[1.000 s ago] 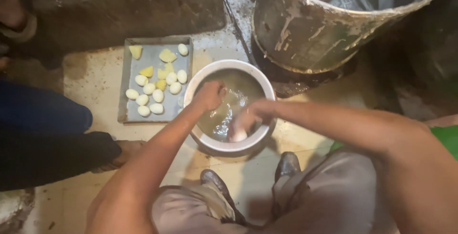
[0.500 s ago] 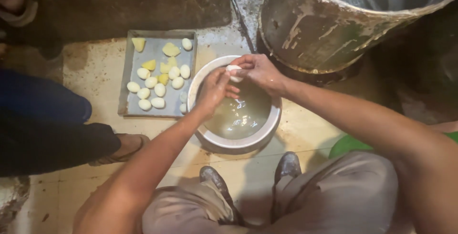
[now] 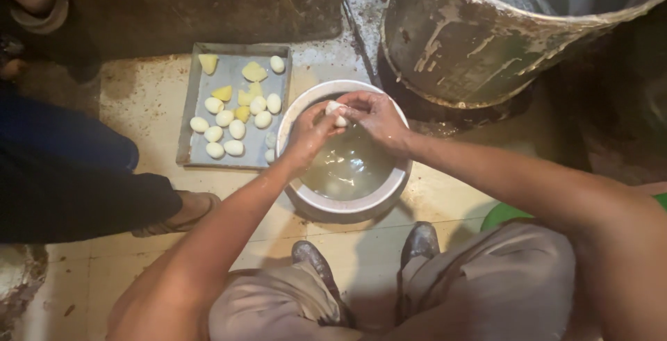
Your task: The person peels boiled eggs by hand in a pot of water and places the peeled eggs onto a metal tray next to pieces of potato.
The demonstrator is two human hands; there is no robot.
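Both hands meet over the far rim of a round metal bowl point(image 3: 326, 205) on the floor; the bowl holds cloudy water. Left hand point(image 3: 310, 132) and right hand point(image 3: 375, 117) together pinch one small white egg point(image 3: 336, 112), fingertips closed on it from either side; the egg sits above the water, at the far edge of the bowl, between the two thumbs.

Just left of the left hand: a flat grey tray point(image 3: 191, 139), touching or nearly touching the bowl; cannot tell which. On it lie peeled white eggs point(image 3: 226, 124) in loose rows; yellow potato pieces point(image 3: 253, 72) lie among them and toward the far end.

Beyond the right hand: a large stained metal drum point(image 3: 486, 35), close behind the bowl.

Well left of the left hand: another person's leg in dark blue trousers point(image 3: 69, 174), sandalled foot point(image 3: 177, 212) on the tiles.

Below the hands: the person's own knees in grey trousers point(image 3: 486, 292); two dark shoes point(image 3: 419, 242) just near the bowl.
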